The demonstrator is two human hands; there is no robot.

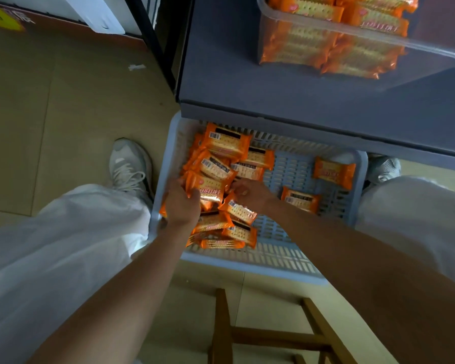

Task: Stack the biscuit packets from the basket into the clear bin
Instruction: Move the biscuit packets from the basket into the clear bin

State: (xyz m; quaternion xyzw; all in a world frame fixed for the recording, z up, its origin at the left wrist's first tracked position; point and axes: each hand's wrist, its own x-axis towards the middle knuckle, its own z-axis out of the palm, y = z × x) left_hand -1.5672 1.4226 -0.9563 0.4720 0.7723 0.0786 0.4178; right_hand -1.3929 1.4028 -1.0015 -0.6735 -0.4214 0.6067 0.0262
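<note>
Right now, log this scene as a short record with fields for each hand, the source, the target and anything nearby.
left: the left hand grips a glossy orange biscuit packet on top of the pile
right: the right hand is at that packet's other end, fingers curled; grip unclear
source: pale blue slatted plastic basket on the floor, packets heaped at its left, two loose packets at its right
target: clear plastic bin on the grey tabletop, holding stacked packets
nearby: wooden stool

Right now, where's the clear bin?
The clear bin sits at the head view's top right, on the grey table beyond the basket, partly filled with biscuit packets.
</note>
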